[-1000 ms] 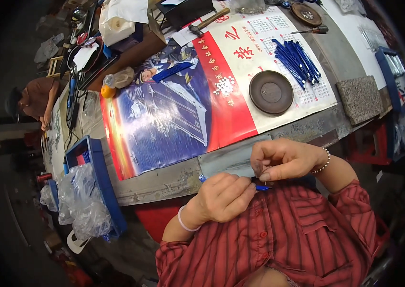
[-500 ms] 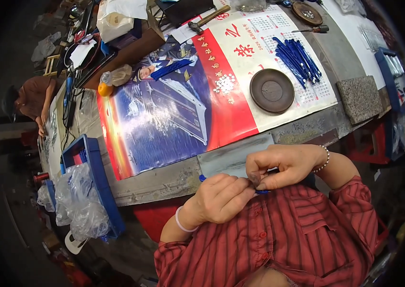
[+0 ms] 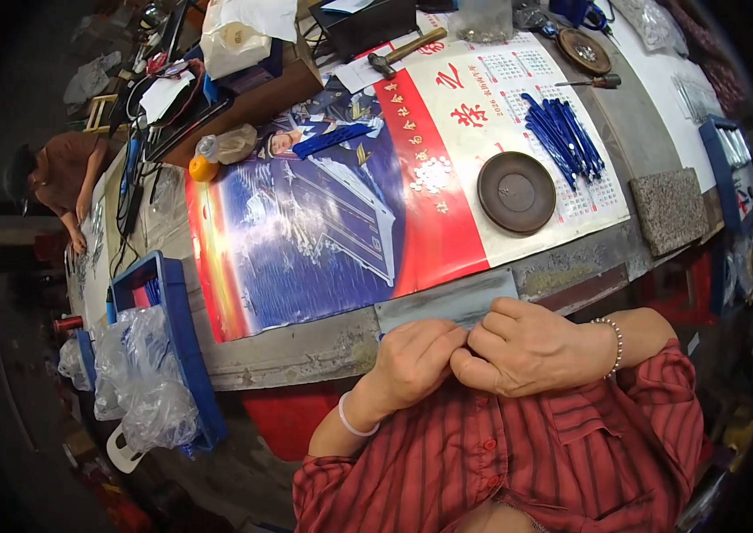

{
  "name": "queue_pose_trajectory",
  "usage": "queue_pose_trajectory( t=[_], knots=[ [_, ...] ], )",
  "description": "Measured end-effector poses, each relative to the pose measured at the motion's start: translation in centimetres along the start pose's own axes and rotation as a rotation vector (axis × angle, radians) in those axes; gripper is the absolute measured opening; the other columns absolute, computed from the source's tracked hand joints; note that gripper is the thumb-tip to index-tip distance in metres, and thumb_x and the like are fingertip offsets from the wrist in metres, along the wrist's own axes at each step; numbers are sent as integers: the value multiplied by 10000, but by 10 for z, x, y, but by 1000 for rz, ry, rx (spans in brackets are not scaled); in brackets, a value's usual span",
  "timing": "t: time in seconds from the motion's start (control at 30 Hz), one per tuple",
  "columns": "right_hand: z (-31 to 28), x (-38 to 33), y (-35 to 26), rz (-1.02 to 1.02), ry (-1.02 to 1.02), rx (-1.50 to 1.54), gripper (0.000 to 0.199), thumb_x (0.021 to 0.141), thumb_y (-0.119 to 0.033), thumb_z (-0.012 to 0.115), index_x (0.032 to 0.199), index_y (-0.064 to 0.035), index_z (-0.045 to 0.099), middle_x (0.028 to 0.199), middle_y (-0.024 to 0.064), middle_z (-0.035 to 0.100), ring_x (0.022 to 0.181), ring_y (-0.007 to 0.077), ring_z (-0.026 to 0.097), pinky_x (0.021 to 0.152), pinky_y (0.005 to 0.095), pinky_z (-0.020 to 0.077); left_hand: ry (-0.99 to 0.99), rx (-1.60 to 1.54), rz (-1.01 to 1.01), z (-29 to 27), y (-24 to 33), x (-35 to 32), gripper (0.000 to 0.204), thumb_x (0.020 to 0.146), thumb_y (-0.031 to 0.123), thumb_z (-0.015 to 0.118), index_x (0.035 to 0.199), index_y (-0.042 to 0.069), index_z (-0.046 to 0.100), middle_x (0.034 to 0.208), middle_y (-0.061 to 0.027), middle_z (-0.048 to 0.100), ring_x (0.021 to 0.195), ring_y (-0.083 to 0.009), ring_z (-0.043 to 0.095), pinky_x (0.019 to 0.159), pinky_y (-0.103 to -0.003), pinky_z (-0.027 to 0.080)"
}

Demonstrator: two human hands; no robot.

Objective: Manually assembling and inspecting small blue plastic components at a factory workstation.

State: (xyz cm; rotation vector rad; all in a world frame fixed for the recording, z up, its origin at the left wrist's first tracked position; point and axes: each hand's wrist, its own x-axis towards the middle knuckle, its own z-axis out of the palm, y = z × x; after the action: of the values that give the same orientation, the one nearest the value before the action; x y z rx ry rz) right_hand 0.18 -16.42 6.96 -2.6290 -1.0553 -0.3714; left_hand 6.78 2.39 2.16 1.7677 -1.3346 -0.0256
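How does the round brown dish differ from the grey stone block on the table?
The round brown dish is circular, dark and smooth, with a raised rim; the grey stone block is rectangular, pale and speckled, with a rough face. The dish lies on the calendar poster, beside the blue sticks; the block lies off the poster, on the bare worktable near its edge. Both lie flat, away from both hands.

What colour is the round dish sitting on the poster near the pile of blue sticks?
Dark brown. The round dish shows clearly in the head view.
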Motion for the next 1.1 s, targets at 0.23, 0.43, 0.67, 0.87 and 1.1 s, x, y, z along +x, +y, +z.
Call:
queue_pose_trajectory(
  t=[0.23,0.43,0.67,0.87,1.1],
  knots=[
    [27,16,20,-64,5,110,159,727,-133,563,866,-60,534,630,23,435,567,158,472,552,287,387,104,83,-83,0,-14,-13,296,665,108,714,899,-22,589,809,-142,602,618,-296,585,518,-351,458],
    [24,31,33,307,-170,732,138,824,-103,562,938,-27,543,687,94,588,620,250,600,580,341,472,173,391,48,-11,-15,-25,268,670,81,686,904,-14,596,813,-121,597,607,-249,576,515,-320,443],
    [34,30,15,323,-126,454,167,776,-124,626,883,-9,569,637,98,595,544,260,600,552,348,495,79,339,60,-27,-17,-27,276,669,-8,699,924,-3,592,806,-108,595,598,-228,570,497,-312,426],
    [45,38,16,87,185,219,303,676,-96,651,941,35,582,840,103,608,749,257,605,680,345,492,228,246,-12,-30,-26,-24,279,687,-29,698,938,9,582,797,-103,597,615,-246,581,527,-332,458],
    [46,46,69,585,133,643,145,806,-105,629,910,-6,615,873,114,643,758,256,624,704,319,489,319,155,-240,-33,-17,-19,269,752,-61,653,1011,-3,607,778,-116,572,604,-239,566,541,-313,453]
  ],
)
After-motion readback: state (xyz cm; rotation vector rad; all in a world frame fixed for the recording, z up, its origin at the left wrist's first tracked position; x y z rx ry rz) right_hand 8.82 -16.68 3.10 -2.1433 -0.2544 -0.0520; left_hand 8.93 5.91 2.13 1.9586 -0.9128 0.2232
